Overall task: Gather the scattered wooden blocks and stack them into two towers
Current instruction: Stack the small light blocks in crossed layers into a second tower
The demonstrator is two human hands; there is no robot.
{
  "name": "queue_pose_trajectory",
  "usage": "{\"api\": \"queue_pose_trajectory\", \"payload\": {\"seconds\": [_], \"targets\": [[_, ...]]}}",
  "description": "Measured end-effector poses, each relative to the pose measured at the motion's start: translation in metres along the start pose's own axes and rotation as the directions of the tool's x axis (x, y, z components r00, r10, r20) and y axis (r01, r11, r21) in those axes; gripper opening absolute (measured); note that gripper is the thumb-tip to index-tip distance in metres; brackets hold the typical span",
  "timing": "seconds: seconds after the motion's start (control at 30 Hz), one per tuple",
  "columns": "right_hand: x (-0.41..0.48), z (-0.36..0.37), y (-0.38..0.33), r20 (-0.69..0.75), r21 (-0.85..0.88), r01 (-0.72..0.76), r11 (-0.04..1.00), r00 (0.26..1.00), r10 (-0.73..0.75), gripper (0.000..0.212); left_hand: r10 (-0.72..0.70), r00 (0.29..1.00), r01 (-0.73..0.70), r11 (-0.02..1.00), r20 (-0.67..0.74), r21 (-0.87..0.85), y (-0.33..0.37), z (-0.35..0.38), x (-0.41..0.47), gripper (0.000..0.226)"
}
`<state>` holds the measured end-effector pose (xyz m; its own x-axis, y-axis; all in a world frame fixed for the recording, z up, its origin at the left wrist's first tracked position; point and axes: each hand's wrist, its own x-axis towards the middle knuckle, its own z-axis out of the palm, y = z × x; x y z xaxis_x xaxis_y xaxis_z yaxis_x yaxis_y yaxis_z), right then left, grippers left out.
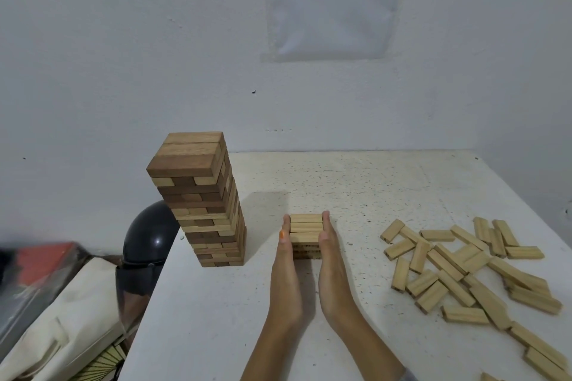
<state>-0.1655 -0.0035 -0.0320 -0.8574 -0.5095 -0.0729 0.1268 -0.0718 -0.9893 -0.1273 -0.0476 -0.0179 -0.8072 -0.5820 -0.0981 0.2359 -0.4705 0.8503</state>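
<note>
Two forearms are extending up from the lower edge of the view, with the left hand [285, 261] and the right hand [330, 258] standing on edge on the white counter [356, 182], palms facing each other and fingers straight and together. Neither hand is curling round anything; each is pressing flat against one side of the low stack [306, 227], the beginning of the second tower, which is standing near the middle of the counter. The top layer is showing three pale blocks lying side by side, their ends meeting the two palms. This two-sided pressure is probably serving to square the layers, so that the next course will be sitting level. To the left, apart from the hands, the tall tower [204, 204] is standing close to the counter's left edge, built of dark and pale blocks in crossed layers. It is appearing to lean slightly, though the wide lens may be causing that. Keeping the new stack clear of it is likely sparing it from a stray knock. To the right, well apart from the stack, the loose blocks [464, 269] are lying flat in a scattered heap, within reach of the right hand and not yet gathered. One tower is thus looking complete and the other barely begun. Beyond the counter's left edge, a dark helmet [148, 235] is resting above a pale cloth bag [71, 312], and a printed sheet [334, 3] is hanging on the wall.
</note>
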Motion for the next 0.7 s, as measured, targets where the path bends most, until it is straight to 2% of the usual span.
{"api": "queue_pose_trajectory", "payload": {"seconds": [0.1,0.2,0.4,0.53,0.7], "targets": [[0.0,0.001,-0.001,-0.002,0.002,-0.004,1.0,1.0,0.004,0.08,-0.008,1.0,0.008,1.0,-0.005,-0.003,-0.003,-0.002,0.002,0.051],[0.0,0.001,-0.004,0.0,-0.001,-0.01,1.0,1.0,0.01,0.083,-0.02,1.0,0.02,1.0,-0.002,-0.001,-0.005,-0.004,0.002,0.059],[0.0,0.0,-0.005,0.001,0.005,-0.018,1.0,1.0,0.018,0.088,0.018,1.0,-0.018,0.999,0.018,0.05,-0.009,-0.006,0.006,0.058],[-0.001,-0.001,-0.008,0.008,0.007,-0.024,1.0,1.0,0.024,0.078,0.009,1.0,-0.011,0.993,0.012,0.117,-0.012,-0.012,0.007,0.053],[0.0,-0.001,-0.009,0.017,0.031,-0.045,0.998,0.999,0.045,0.085,0.018,0.999,-0.025,0.983,0.043,0.18,-0.014,-0.016,0.008,0.072]]}}
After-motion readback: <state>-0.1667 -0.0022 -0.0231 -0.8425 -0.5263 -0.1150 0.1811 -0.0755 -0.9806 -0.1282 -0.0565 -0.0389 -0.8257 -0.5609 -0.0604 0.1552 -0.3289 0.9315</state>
